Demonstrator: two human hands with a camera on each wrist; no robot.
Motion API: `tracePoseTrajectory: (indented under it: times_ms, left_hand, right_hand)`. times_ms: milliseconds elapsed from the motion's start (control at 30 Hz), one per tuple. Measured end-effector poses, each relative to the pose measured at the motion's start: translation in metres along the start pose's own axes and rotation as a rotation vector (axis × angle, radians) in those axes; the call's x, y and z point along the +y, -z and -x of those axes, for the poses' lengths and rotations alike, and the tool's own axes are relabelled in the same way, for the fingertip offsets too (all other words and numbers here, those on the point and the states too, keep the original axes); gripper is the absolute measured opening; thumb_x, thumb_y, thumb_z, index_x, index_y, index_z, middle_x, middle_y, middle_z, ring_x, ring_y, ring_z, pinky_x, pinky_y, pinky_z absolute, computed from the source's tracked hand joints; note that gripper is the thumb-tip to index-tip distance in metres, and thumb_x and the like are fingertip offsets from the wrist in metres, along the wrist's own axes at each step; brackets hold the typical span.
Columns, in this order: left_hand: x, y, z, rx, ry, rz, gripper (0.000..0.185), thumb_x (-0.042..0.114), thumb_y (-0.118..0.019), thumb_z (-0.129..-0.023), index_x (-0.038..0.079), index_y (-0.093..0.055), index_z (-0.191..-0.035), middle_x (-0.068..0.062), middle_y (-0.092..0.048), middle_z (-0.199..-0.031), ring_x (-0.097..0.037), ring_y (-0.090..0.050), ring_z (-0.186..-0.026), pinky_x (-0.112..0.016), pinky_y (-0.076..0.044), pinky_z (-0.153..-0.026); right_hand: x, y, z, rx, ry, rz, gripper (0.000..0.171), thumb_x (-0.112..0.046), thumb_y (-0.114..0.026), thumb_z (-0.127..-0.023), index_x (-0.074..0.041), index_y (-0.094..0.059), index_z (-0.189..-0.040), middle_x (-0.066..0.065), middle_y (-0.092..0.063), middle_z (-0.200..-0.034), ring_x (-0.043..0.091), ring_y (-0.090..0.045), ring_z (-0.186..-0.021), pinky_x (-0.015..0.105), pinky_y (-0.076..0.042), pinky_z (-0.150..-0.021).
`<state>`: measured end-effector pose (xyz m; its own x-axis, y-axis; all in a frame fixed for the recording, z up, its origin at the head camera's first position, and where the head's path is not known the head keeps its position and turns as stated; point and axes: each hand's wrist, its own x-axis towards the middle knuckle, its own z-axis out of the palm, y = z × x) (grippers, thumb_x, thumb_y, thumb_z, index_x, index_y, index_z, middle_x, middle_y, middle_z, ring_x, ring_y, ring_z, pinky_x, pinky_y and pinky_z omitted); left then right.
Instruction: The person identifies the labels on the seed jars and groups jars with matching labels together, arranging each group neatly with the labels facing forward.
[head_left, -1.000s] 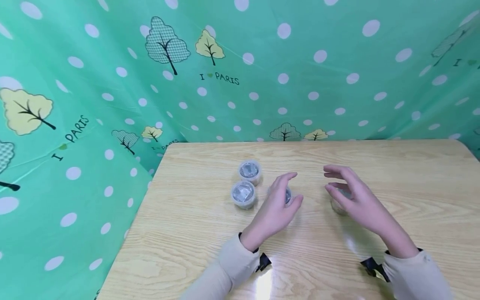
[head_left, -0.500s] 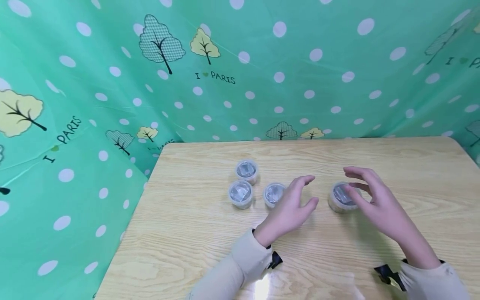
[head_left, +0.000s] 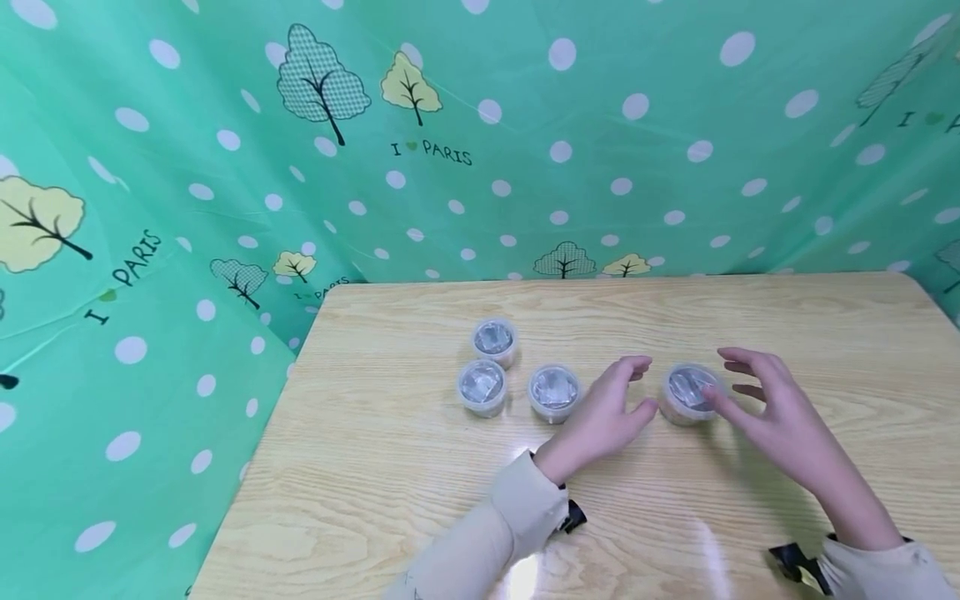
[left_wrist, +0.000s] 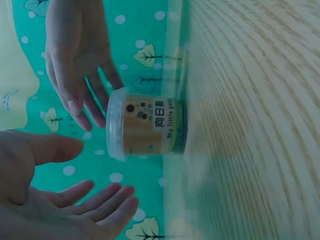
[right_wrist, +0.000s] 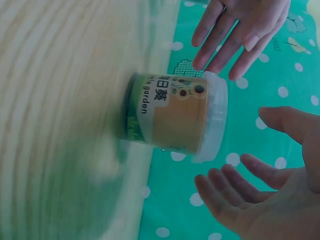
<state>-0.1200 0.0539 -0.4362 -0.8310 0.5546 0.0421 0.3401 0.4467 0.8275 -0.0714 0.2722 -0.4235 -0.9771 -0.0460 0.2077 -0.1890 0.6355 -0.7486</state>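
Hands flank one small lidded tub (head_left: pixel 688 393) on the worktop (head_left: pixel 750 317): left hand (head_left: pixel 606 417) and right hand (head_left: pixel 780 414) both spread, fingers relaxed, holding nothing. Three more tubs (head_left: pixel 493 340) stand to the left.

Your desk (head_left: pixel 787 333) is pale, smooth wood-grain laminate with a slight sheen. The small cup (head_left: pixel 688 393) between your hands looks like translucent plastic, wrapped in a matt printed paper label and sealed with crinkled, shiny foil. The backdrop (head_left: pixel 225 125) is glossy printed sheeting.
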Motion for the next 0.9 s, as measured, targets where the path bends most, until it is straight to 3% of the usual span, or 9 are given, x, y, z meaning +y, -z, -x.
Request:
tracePoseTrajectory:
  times_ms: [200, 467, 700, 800, 900]
  left_hand:
    - [0.002, -0.01, -0.01, -0.042, 0.02, 0.051, 0.055, 0.019, -0.061, -0.098, 0.008, -0.04, -0.148, -0.006, -0.052, -0.145, -0.012, -0.051, -0.132, -0.02, -0.04, -0.111]
    - [-0.001, -0.019, -0.016, -0.062, 0.014, 0.135, 0.051, 0.011, -0.061, -0.098, 0.004, -0.042, -0.145, -0.011, -0.054, -0.142, -0.012, -0.057, -0.126, -0.015, -0.045, -0.103]
    - [-0.002, -0.022, -0.015, -0.043, 0.037, 0.139, 0.048, 0.0, -0.059, -0.096, 0.003, -0.046, -0.142, -0.009, -0.056, -0.139, -0.011, -0.06, -0.121, -0.009, -0.048, -0.094]
    - [-0.002, -0.022, -0.015, -0.034, 0.051, 0.145, 0.045, -0.003, -0.057, -0.096, 0.002, -0.049, -0.14, -0.009, -0.057, -0.138, -0.01, -0.06, -0.12, -0.008, -0.048, -0.094]
    - [-0.003, -0.022, -0.014, -0.034, 0.056, 0.165, 0.044, -0.004, -0.056, -0.096, 0.001, -0.05, -0.139, -0.009, -0.058, -0.136, -0.01, -0.061, -0.119, -0.008, -0.048, -0.094]
  right_hand:
    - [0.003, -0.004, 0.003, -0.037, -0.054, -0.005, 0.07, -0.018, -0.076, -0.089, 0.01, -0.038, -0.141, 0.033, -0.037, -0.137, 0.05, -0.043, -0.12, -0.006, -0.036, -0.078]
    - [0.006, -0.013, 0.002, -0.02, 0.004, 0.015, 0.072, -0.011, -0.084, -0.078, 0.009, -0.045, -0.135, 0.031, -0.044, -0.131, 0.044, -0.046, -0.116, -0.006, -0.037, -0.081]
    - [0.012, -0.012, 0.0, -0.058, 0.01, 0.011, 0.067, -0.005, -0.084, -0.077, 0.007, -0.049, -0.133, 0.025, -0.049, -0.13, 0.035, -0.047, -0.117, -0.003, -0.038, -0.091]
    - [0.015, -0.01, -0.002, -0.083, 0.013, 0.004, 0.067, -0.003, -0.082, -0.078, 0.006, -0.048, -0.135, 0.025, -0.048, -0.132, 0.036, -0.046, -0.119, 0.008, -0.045, -0.096]
    - [0.017, -0.011, -0.003, -0.088, 0.007, 0.007, 0.068, -0.002, -0.082, -0.078, 0.005, -0.049, -0.136, 0.027, -0.047, -0.135, 0.04, -0.046, -0.12, 0.041, -0.051, -0.098]
